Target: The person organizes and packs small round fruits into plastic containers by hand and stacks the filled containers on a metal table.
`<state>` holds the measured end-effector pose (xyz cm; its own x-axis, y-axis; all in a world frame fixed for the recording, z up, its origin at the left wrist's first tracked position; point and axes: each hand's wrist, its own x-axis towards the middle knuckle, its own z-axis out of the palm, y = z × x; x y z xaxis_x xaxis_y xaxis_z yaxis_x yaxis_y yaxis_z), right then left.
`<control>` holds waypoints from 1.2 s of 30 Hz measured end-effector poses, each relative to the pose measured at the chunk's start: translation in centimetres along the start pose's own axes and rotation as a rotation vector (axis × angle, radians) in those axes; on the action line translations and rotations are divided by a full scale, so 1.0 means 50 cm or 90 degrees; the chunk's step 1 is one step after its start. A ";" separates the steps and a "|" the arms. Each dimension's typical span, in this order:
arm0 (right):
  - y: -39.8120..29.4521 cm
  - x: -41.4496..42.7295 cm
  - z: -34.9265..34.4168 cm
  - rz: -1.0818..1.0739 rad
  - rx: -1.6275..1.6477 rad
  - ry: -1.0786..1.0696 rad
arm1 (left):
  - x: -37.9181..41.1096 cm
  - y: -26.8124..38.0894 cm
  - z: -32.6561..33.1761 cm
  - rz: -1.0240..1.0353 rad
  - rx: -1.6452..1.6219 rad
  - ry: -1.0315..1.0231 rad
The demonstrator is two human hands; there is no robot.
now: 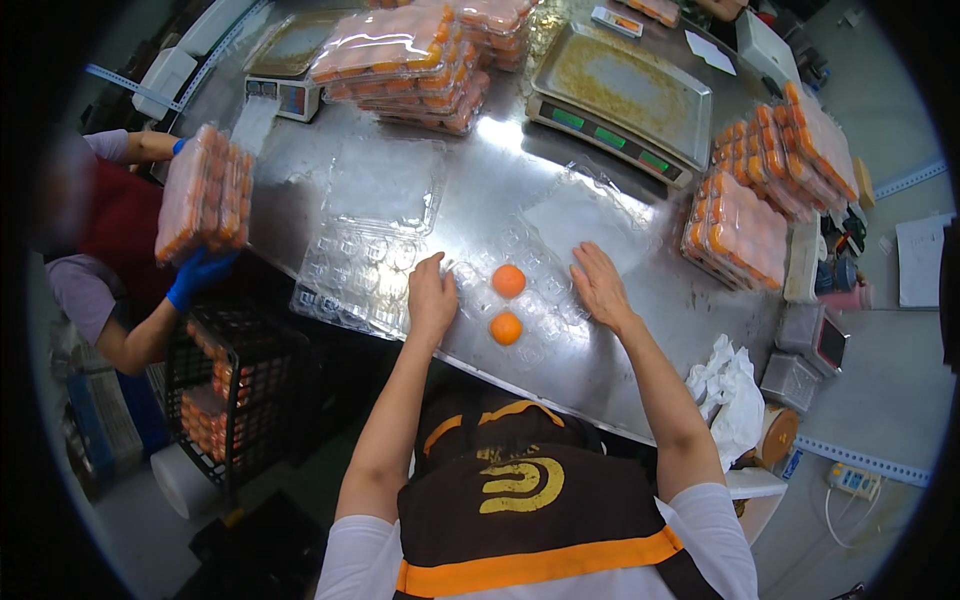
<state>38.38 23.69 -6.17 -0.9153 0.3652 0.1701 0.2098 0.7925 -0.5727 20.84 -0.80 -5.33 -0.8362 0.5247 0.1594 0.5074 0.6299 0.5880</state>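
Note:
An open clear plastic clamshell fruit tray (529,354) with moulded cups lies on the steel table before me. Two round orange fruits (508,280) sit in its cups, one above the other in the picture. Its lid, with a whitish sheet (589,217), spreads beyond the cups. My left hand (433,300) is at the tray's left side, thumb apart, holding nothing visible. On the right, my right hand (602,286) rests flat by the tray's edge, fingers extended. A second opened clamshell (352,262) lies left of my left hand, a sheet (382,180) in its lid.
Packed fruit trays are stacked at the back (390,45) and right (739,229). A weighing scale (622,97) stands ahead, a smaller one (281,94) back left. At left, a co-worker's blue-gloved hand (199,277) holds packed trays (202,195) above a black crate (225,405). Crumpled white plastic (727,397) lies right.

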 end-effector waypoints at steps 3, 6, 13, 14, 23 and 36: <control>0.032 0.011 -0.012 0.001 -0.054 -0.010 | 0.021 0.021 0.012 0.006 0.046 -0.029; 0.056 0.040 -0.026 0.000 -0.105 -0.008 | 0.030 0.028 0.014 -0.077 -0.034 -0.096; 0.053 0.094 -0.032 -0.042 -0.092 -0.083 | -0.023 0.010 -0.006 -0.126 -0.053 -0.209; 0.051 0.097 -0.037 -0.055 -0.065 -0.121 | -0.033 0.010 -0.009 -0.119 -0.051 -0.203; 0.009 0.095 -0.058 -0.023 -0.062 -0.063 | -0.114 0.004 -0.018 -0.175 -0.122 -0.255; -0.161 -0.103 -0.070 -0.064 0.136 -0.049 | -0.121 0.123 -0.077 0.157 -0.076 -0.167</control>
<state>42.63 17.13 0.35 -0.9530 0.2450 0.1781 0.0461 0.6985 -0.7141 28.23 -2.31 0.36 -0.6025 0.7909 0.1074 0.6456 0.4038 0.6482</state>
